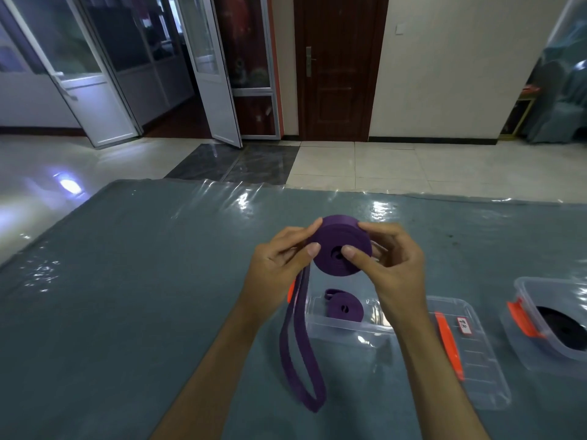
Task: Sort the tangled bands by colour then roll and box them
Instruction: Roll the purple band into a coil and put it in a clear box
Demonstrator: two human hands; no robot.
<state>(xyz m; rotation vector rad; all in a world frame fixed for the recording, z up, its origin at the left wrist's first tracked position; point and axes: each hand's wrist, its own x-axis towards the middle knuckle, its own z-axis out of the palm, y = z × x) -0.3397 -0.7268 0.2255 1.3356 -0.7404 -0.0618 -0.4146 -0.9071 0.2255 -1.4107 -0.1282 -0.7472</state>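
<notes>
Table: a table under a grey-blue cloth with a clear glossy plastic sheet over it.
Left hand: the left hand is raised above the table, its fingers curled round the left edge of the purple roll, the thumb tip pressed on the roll's near face and a fingertip on its upper rim.
Purple roll: the purple roll, a band wound into a flat coil, is held in the air between both hands, above the clear box.
Loose tail: the unwound tail of the same purple band hangs from the roll's left side, passes under the left hand and ends in a long loop near the person, just left of the clear box; I cannot tell whether the loop rests on the cloth.
Clear box: a clear box with no lid on stands on the table below the hands, with a small rolled purple band lying inside it.
Right hand: the right hand pinches the roll from the right, thumb pressed near the coil's centre hole, the other fingers curled behind it.
Lid: a clear lid with an orange clip and a small label lies flat just right of the clear box.
Second box: another clear box with an orange clip, at the right edge, holds a rolled black band.
</notes>
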